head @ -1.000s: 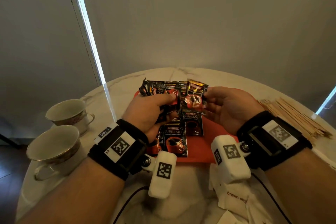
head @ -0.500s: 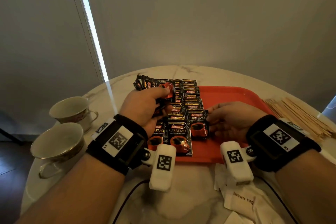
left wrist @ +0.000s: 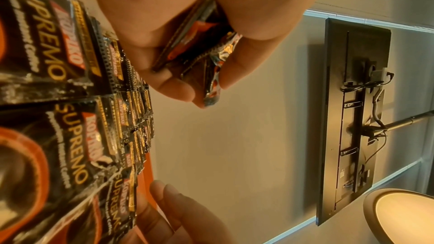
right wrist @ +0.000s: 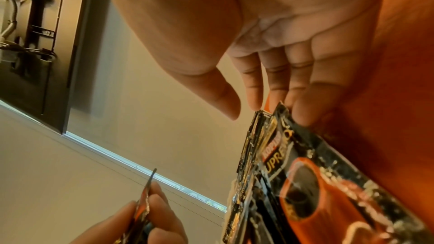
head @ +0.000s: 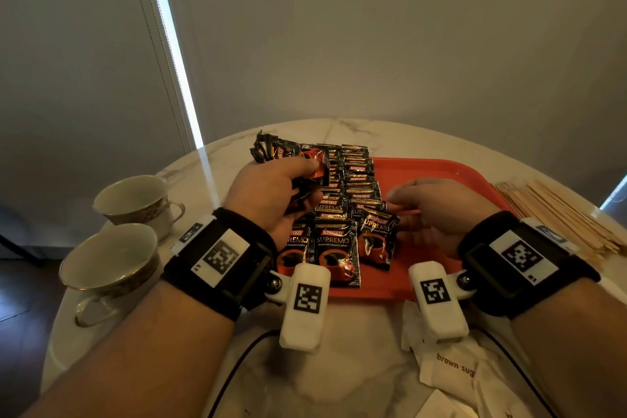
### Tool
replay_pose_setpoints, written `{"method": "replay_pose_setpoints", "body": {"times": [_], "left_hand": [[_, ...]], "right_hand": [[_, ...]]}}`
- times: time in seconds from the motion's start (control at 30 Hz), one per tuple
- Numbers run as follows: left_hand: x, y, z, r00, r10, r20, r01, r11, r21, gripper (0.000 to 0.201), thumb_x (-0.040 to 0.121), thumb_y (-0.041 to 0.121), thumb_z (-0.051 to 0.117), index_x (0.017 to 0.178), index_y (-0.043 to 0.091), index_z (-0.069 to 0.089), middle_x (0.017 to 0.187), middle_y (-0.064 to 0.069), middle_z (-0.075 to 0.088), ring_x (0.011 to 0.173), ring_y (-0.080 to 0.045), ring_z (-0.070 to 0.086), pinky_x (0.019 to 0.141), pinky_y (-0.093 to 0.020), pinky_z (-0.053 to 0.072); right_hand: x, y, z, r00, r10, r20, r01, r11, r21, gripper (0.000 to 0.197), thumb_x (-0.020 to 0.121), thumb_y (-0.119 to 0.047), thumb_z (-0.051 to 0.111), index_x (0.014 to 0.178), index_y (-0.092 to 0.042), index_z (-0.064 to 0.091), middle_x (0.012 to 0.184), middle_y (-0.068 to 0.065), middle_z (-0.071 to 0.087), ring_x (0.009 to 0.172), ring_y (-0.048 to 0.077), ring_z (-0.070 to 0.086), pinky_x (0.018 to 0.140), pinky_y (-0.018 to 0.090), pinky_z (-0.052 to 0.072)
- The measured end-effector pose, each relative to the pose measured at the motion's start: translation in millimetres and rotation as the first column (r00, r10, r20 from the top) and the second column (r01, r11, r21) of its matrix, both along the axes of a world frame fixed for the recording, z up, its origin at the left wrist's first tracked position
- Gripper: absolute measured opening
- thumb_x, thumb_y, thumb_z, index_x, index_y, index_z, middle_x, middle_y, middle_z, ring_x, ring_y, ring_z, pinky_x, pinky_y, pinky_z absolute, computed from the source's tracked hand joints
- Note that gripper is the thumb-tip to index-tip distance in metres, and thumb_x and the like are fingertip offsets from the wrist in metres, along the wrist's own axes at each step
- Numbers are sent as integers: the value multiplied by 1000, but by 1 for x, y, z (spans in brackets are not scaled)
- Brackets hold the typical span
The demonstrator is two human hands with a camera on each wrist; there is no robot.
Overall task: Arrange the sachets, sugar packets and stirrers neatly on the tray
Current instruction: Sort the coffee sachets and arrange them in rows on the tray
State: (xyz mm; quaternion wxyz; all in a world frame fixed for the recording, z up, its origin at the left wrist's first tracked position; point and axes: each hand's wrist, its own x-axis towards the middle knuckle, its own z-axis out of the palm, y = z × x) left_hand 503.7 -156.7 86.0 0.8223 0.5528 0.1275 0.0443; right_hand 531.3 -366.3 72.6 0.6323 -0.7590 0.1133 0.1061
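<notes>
The right hand (head: 437,214) has let go, fingers straight beside a glossy sachet (head: 375,237); the left hand (head: 271,193) grips crinkled, half-hidden sachets (head: 288,154).

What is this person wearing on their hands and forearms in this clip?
Both forearms are bare, no sleeves. The left hand and right hand wear no gloves. Each wrist carries a black strap with white square-code tags, plus a white camera block bearing another code. A dark cable trails below.

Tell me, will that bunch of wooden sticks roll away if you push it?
Probably not far. The wooden sticks look flat and thin, so they should slide rather than roll. They lie loose on the table, not tied, so a push would likely scatter them. They also seem light and easy to snap.
</notes>
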Motion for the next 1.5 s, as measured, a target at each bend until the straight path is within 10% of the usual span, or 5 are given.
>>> {"method": "replay_pose_setpoints", "body": {"times": [0.97, 1.23, 1.5], "left_hand": [[-4, -5, 1, 997, -70, -23, 70, 997, 14, 19, 91, 6, 71, 109, 4, 64, 103, -19, 72, 77, -29, 71, 68, -34, 59], [-9, -11, -2, 967, -247, -55, 251, 965, 80, 9, 88, -1, 72, 97, 0, 71, 83, -12, 79, 78, -26, 77, 79, -40, 62], [-7, -9, 1, 960, -272, -60, 270, 962, -43, 24, 93, 15, 70, 113, 2, 70, 101, -18, 78, 81, -27, 74, 66, -37, 59]], "right_hand": [[-2, 4, 4, 985, -24, 171, 7, 995, 95, 4, 96, -8, 62, 93, -9, 65, 92, 9, 74, 89, 26, 75, 91, 45, 58], [-15, 13, 12, 946, 260, 192, -300, 928, 220, 32, 78, -26, 76, 104, -8, 70, 88, 6, 72, 71, 14, 67, 65, 29, 55], [-10, 12, 9, 956, 181, 232, -245, 926, 286, 6, 91, -10, 68, 97, -9, 68, 74, 2, 62, 58, 11, 53, 51, 23, 47]]}}
